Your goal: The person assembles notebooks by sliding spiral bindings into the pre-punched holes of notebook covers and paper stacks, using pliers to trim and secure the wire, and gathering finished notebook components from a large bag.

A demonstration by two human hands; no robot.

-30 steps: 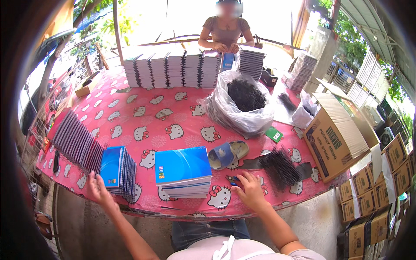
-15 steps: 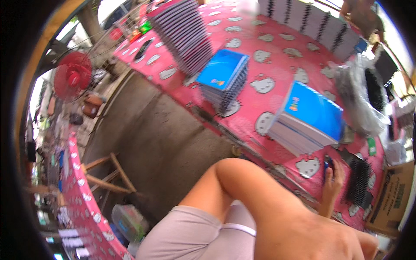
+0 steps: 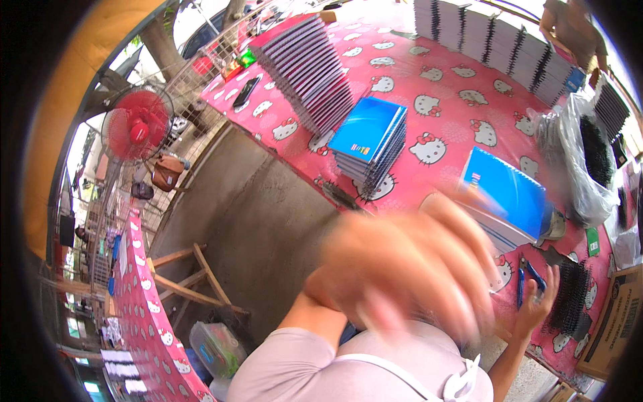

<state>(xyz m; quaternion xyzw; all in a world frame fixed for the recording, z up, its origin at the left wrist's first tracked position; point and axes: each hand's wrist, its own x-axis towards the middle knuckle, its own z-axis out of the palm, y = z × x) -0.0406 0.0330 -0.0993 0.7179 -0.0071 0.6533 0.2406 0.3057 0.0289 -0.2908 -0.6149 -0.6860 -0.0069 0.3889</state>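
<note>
My left hand (image 3: 415, 261) is raised in front of my body, smeared by motion. Its fingers point toward the right-hand stack of blue-covered notebooks (image 3: 506, 194) and hide part of it; whether they touch it I cannot tell. Over the table's near right part, my right hand (image 3: 538, 305) has its fingers apart, beside blue-handled pliers (image 3: 521, 285) that lie with handles spread. Its thumb is close to one handle. Just right of that hand lies a bundle of black binding coils (image 3: 570, 295).
Another blue notebook stack (image 3: 365, 130) and a tall notebook pile (image 3: 305, 70) stand on the pink tablecloth (image 3: 418, 137). A clear plastic bag (image 3: 583, 181) of black coils and a cardboard box (image 3: 613, 325) are at right. A red fan (image 3: 138, 127) stands left; a person (image 3: 569, 33) is far right.
My left arm has swung up, bringing the left hand into view near the notebooks. My right hand has opened beside the pliers, whose spread handles now show. The view has shifted slightly.
</note>
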